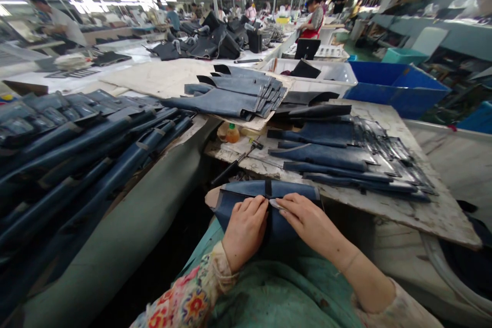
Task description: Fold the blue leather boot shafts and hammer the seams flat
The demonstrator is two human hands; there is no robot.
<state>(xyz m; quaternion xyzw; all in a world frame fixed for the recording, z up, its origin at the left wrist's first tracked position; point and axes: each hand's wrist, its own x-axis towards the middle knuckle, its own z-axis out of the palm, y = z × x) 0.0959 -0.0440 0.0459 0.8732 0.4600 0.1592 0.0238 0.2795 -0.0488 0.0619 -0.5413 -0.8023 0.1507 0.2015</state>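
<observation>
A dark blue leather-like piece (238, 188) with a black strip across its middle lies over my lap, on a green apron (284, 292). Bent and close together, the fingers of my left hand (246, 233) grip the piece just left of the black strip (268, 188). My right hand (313, 223) is closed on a small whitish object (274, 204), held against the piece beside the strip; its kind is not clear. Both hands nearly meet at the strip. Under my fingers, part of the piece is hidden.
Blue panels (323, 154) lie stacked on a worn board (453, 210) to the right, and more panels (230, 97) ahead. A hammer (238, 161) and a small orange bottle (232, 133) sit near the board's edge. Long blue pieces (96, 159) cover the left table. Blue bins (395, 87) stand behind.
</observation>
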